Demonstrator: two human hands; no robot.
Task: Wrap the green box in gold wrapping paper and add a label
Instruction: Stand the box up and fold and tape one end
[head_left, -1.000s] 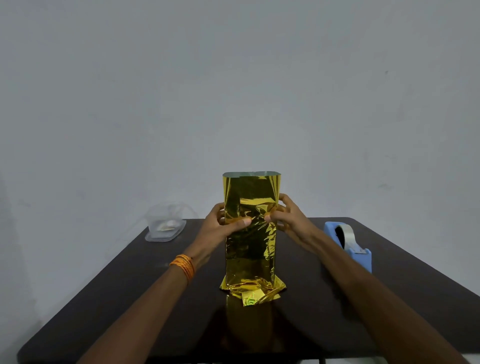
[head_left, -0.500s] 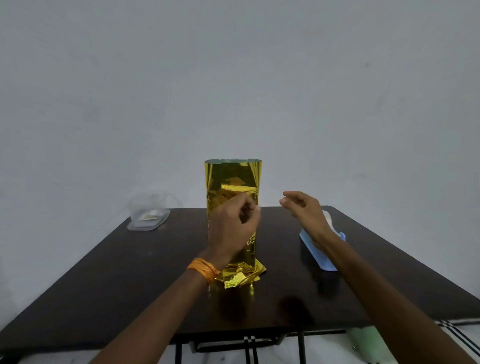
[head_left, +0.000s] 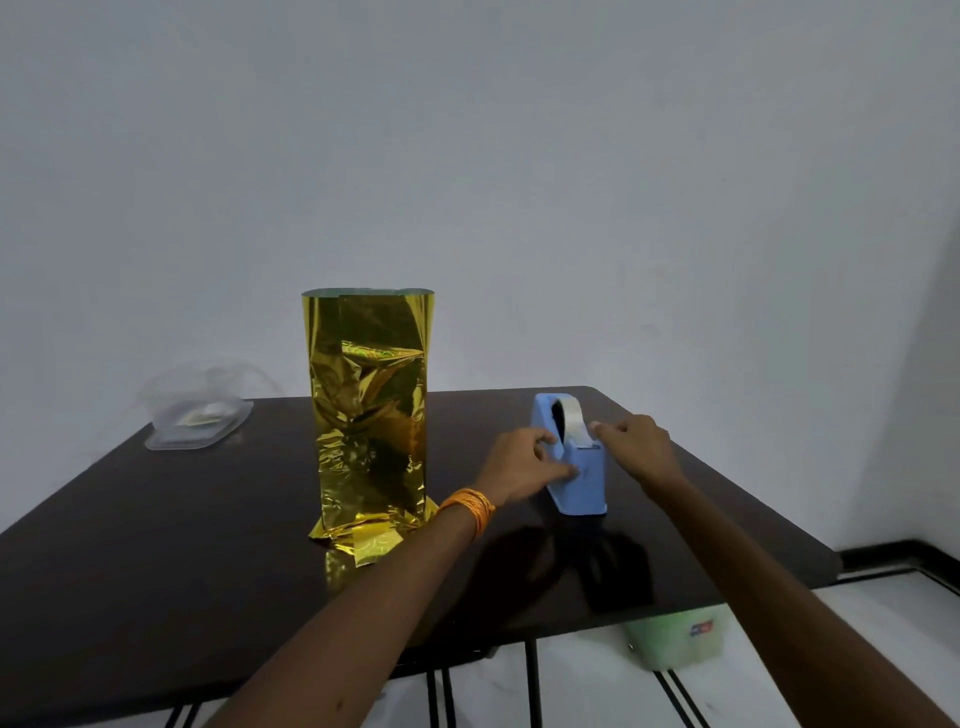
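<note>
Furthest left of the gold-wrapped box (head_left: 369, 415) sat one clear plastic container (head_left: 197, 421), at the back edge of the dark surface (head_left: 156, 545). The one box stood upright, free of both hands, its gold paper open at the top and crumpled at the foot. Just right of the box, the left hand (head_left: 524, 462), with one orange wristband (head_left: 470, 506), gripped the side of the one blue tape dispenser (head_left: 576, 467). Further right of the box, the right hand (head_left: 631, 447) had its fingers curled, with their tips at the loose end of the single tape roll (head_left: 574, 415); whether they pinched it could not be told.
</note>
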